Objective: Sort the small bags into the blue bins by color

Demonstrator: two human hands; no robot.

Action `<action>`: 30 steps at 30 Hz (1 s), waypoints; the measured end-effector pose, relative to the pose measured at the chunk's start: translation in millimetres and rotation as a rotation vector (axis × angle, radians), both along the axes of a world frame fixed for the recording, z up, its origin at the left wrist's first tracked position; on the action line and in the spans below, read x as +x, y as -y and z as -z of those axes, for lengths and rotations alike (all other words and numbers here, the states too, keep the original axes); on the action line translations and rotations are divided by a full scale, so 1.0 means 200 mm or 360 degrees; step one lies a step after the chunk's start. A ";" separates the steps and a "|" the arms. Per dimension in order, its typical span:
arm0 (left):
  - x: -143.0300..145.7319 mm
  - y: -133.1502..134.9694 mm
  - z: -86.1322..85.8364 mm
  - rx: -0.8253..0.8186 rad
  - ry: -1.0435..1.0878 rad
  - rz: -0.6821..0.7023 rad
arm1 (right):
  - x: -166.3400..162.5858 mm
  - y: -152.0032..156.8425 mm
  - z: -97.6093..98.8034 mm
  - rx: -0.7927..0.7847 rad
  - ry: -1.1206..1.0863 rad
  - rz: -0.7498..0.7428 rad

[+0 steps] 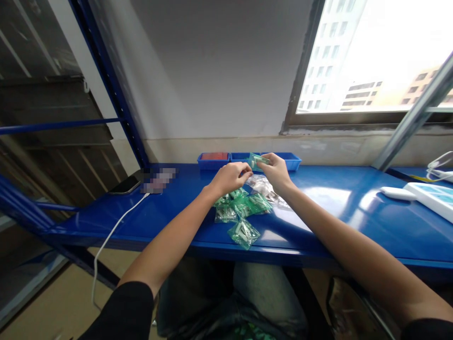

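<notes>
My right hand (pixel 276 171) pinches a small green-tinted plastic bag (pixel 255 161) with pale pieces inside, in front of the blue bins. Close on its left, my left hand (pixel 231 178) has its fingers curled together; whether anything is between them I cannot make out. Below the hands lies a pile of similar green bags (pixel 242 206) with whitish contents. One more green bag (pixel 244 233) lies nearer the table's front edge. Clear plastic packets (pixel 266 187) rest beside the pile, partly hidden by my right hand and forearm.
Three joined blue bins stand at the back, the left bin (pixel 213 164) holding something red. A dark phone (pixel 125 184) and a white cable (pixel 116 225) lie on the blue table (pixel 177 208) at left. At right is a white device (pixel 433 198), near a metal post (pixel 410 113).
</notes>
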State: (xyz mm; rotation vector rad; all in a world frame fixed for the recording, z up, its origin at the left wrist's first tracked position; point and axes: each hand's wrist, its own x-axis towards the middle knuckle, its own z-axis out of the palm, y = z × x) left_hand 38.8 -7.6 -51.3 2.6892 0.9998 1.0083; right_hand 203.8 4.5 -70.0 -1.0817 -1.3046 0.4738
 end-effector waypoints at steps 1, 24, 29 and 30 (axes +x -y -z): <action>-0.01 0.01 -0.02 0.0001 0.0053 -0.0006 | 0.00 0.00 -0.01 0.0048 0.0074 0.0005; -0.18 -0.09 0.12 -0.0845 -0.0008 -0.0108 | 0.11 0.00 0.03 -0.0028 0.0358 0.0184; -0.10 -0.07 0.13 -0.1588 0.1027 0.0106 | -0.01 0.08 0.04 0.0565 0.0869 0.0052; -0.09 -0.07 0.13 -0.1664 0.1187 0.0106 | -0.03 0.10 0.05 0.0596 0.0963 0.0012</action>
